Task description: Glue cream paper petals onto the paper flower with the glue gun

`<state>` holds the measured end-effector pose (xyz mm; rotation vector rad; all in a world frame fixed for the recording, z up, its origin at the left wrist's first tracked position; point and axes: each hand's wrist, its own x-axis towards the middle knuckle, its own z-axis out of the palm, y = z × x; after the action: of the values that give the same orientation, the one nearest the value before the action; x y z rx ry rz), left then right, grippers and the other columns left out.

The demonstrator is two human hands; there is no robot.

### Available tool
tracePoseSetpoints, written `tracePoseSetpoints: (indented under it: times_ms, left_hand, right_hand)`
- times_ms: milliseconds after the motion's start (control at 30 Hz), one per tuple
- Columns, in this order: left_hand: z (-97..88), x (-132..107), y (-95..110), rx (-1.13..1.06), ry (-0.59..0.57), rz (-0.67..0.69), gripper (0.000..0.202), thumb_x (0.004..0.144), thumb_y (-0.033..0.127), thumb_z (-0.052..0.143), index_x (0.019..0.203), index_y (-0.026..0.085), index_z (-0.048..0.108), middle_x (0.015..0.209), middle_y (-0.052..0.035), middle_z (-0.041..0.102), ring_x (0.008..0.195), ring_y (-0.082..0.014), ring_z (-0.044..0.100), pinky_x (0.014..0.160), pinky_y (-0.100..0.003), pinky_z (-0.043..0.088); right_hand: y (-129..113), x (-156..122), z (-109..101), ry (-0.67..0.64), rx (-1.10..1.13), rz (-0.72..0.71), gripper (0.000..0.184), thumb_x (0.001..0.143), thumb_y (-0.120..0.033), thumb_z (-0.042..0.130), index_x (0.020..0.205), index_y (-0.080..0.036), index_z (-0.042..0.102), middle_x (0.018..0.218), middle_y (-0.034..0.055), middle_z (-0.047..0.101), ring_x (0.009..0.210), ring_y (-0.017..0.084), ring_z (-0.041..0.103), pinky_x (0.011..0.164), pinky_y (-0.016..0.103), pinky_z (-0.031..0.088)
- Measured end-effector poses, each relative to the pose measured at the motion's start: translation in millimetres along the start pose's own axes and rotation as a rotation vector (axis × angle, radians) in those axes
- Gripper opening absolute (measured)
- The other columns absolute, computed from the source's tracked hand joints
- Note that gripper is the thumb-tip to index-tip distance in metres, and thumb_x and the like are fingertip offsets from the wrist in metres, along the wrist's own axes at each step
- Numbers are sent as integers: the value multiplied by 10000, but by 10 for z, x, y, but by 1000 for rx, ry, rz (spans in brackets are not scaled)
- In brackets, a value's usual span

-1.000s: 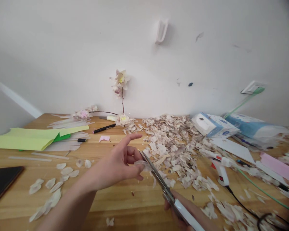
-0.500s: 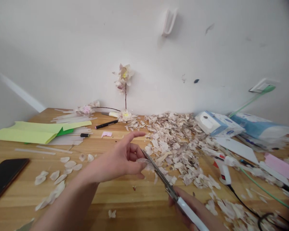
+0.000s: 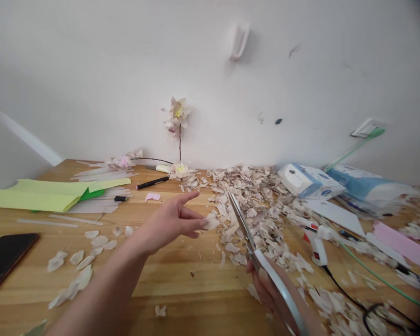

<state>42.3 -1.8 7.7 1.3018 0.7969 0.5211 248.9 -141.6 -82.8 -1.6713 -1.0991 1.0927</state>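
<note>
Between the thumb and fingers of my left hand (image 3: 170, 223) is a pale, thin petal (image 3: 212, 221), pinched at its near end. My right hand (image 3: 271, 284) grips a pair of scissors (image 3: 250, 245) with light grey handles, blades pointing up and away. The blades stand apart from the petal, to its right. Behind them spreads a large heap of dried petals (image 3: 252, 186). Several loose petals (image 3: 100, 241) lie left of my left forearm.
A hot glue gun (image 3: 317, 247) with a black cord lies at right, near a tissue box (image 3: 310, 182). Yellow-green paper (image 3: 45, 195), white sticks (image 3: 94, 205) and a phone (image 3: 9, 259) are at left. A flower stem (image 3: 180, 140) leans on the wall; a black pen (image 3: 152, 182) lies before it.
The scissors have moved away from the petal, to the right, and stand more upright. My left hand has shifted slightly left and up, still pinching the petal. The view has turned a little.
</note>
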Motion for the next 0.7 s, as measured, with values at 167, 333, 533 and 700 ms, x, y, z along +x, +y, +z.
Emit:
tracePoseSetpoints:
  times_ms: [167, 333, 533, 700]
  left_hand:
    - [-10, -26, -4, -34, 78, -17, 846, 687, 259, 724, 1390, 137, 271, 827, -68, 744, 864, -226, 679, 715, -318, 515]
    - [-108, -181, -40, -63, 140, -7, 810, 703, 260, 717, 1378, 125, 291, 842, -83, 744, 924, -248, 669, 748, -336, 512]
    - [-427, -466, -129, 56, 306, -11, 836, 713, 284, 692, 1393, 87, 248, 882, -112, 732, 925, -243, 668, 747, -307, 515]
    - [-837, -725, -356, 275, 474, -146, 863, 678, 250, 667, 1403, 82, 230, 898, -119, 722, 825, -236, 690, 686, -293, 526]
  right_hand:
    - [28, 38, 35, 96, 220, 3, 542, 665, -740, 471, 707, -203, 535, 388, -109, 307, 291, 54, 262, 296, 163, 271]
    - [77, 55, 58, 165, 371, -4, 487, 633, -695, 582, 676, -212, 539, 381, -97, 356, 271, 54, 267, 281, 178, 277]
    - [196, 101, 53, 149, 393, 49, 420, 629, -631, 628, 646, -218, 553, 362, -77, 391, 266, 69, 318, 270, 184, 289]
    - [283, 207, 81, 120, 412, 127, 398, 551, -561, 678, 548, -202, 506, 307, -96, 340, 239, 45, 282, 244, 153, 248]
